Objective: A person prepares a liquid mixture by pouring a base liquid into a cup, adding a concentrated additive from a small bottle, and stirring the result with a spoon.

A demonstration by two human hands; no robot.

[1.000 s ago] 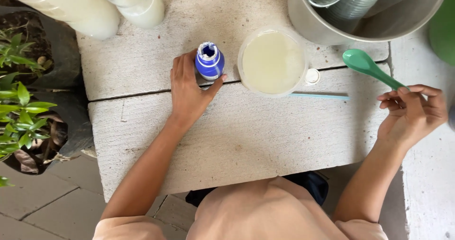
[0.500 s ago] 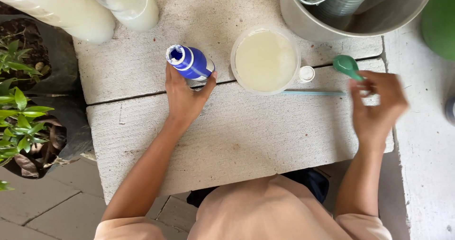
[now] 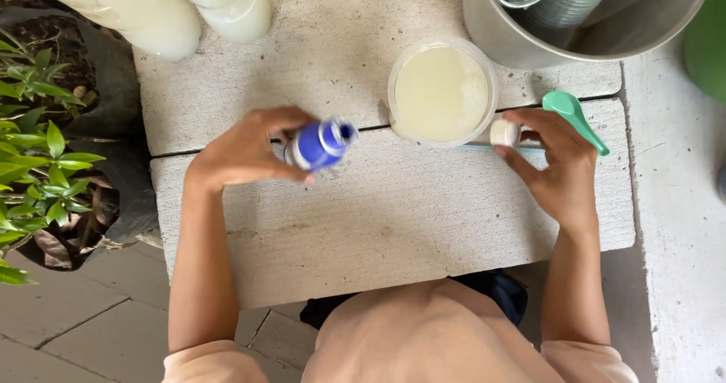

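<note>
While the left hand (image 3: 246, 148) grips a small blue bottle (image 3: 319, 144) tilted over the stone surface (image 3: 393, 217), its white neck uncapped, the right hand (image 3: 556, 164) pinches a white cap (image 3: 504, 133) just beside a tub of pale liquid (image 3: 442, 90); a green spoon (image 3: 575, 116) lies nearby.

Bottle lifted, spoon set down

We see our left hand (image 3: 246, 152) has raised and tipped the blue bottle (image 3: 319, 144) sideways; our right hand (image 3: 556, 164) has dropped the green spoon (image 3: 575, 116) and pinches the white cap (image 3: 504, 133).
</note>
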